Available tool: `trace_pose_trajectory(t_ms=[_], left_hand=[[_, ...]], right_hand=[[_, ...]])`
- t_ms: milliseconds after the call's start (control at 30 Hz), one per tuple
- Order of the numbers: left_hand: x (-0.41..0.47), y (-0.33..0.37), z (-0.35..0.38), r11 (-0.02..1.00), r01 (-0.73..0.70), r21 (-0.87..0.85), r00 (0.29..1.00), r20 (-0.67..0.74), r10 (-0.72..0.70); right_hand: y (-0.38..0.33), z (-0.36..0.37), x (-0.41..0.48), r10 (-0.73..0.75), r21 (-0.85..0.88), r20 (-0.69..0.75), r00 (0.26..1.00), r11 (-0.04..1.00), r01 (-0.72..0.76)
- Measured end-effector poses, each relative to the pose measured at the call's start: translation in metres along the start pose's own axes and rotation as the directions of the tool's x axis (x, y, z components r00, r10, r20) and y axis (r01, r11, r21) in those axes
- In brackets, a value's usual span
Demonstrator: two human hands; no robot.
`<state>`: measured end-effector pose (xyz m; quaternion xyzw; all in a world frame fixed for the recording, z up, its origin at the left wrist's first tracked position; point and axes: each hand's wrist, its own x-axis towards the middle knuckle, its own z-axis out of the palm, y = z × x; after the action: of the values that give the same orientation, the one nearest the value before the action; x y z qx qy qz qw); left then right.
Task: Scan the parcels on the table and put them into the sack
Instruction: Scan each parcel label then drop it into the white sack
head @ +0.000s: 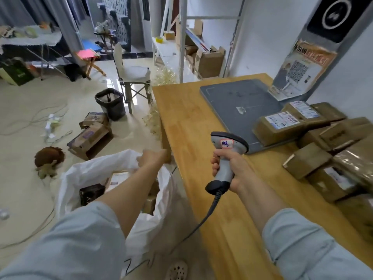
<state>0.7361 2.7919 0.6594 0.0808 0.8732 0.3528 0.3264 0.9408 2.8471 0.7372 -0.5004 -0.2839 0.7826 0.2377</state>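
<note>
Scanner and sack in hand.
The right grip (pixel 232 168) clasps the scanner (pixel 229 141) over the surface (pixel 191 118); the left grip (pixel 152 157) pinches the sack (pixel 90 172) rim off its left edge.

Left hand (pixel 152 158) fisted forward; right hand (pixel 230 168) gripping.

Pale blue-grey left sleeve (pixel 66 239) and right sleeve (pixel 302 245), cuffs at mid-forearm; white perforated clog (pixel 177 270).
</note>
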Motion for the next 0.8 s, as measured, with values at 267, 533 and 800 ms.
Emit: trace_pose_trajectory(t_ms=[267, 533, 800], left_hand=[[-0.092, 0.106, 0.123, 0.905, -0.425, 0.007, 0.854, 0.335, 0.399], [-0.164, 0.149, 0.253, 0.682, -0.718, 0.136, 0.602, 0.612, 0.512], [-0.193, 0.162, 0.358, 0.572, -0.757, 0.316, 0.615, 0.641, 0.459]], right_hand=[[-0.051, -0.099, -0.035, -0.133, 0.193, -0.274, 0.953, 0.963, 0.190], [-0.077, -0.204, -0.064, -0.109, 0.316, -0.465, 0.879, 0.906, 0.280], [-0.078, -0.261, -0.052, -0.071, 0.261, -0.551, 0.831, 0.932, 0.253]])
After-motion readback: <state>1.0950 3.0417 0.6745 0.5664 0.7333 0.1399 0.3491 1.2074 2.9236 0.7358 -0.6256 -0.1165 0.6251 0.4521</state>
